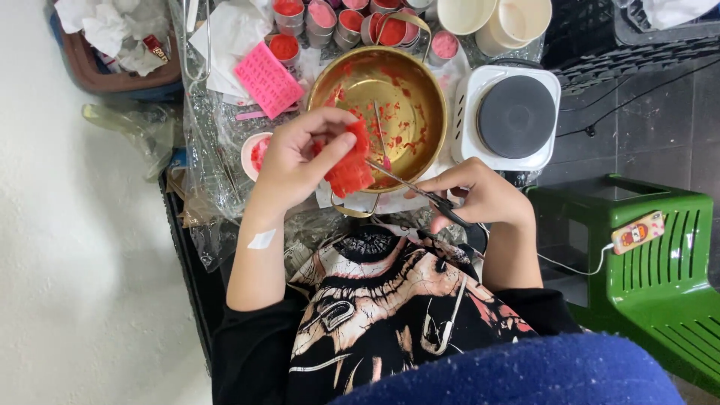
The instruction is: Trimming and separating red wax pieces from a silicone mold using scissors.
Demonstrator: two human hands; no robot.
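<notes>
The left hand [296, 154] has its grip closed on a ragged red block of wax-like material [349, 166], pinched between thumb and fingertips just over the near rim of the round brass-coloured metal bowl [411, 75]. The right hand [486, 196], just in front of that bowl's near rim, grips the black handles of thin metal scissors [409, 187]; the blades point toward the red block, and the tip touches its lower edge. Red crumbs and smears dot the inside of the bowl. Right of the bowl sits a white single electric hotplate with a dark round disc [516, 116]. Left of the bowl lies a pink rectangular silicone mould [268, 78] on crinkled clear plastic sheeting. Behind the bowl stand small round tins of red filling [351, 22].
</notes>
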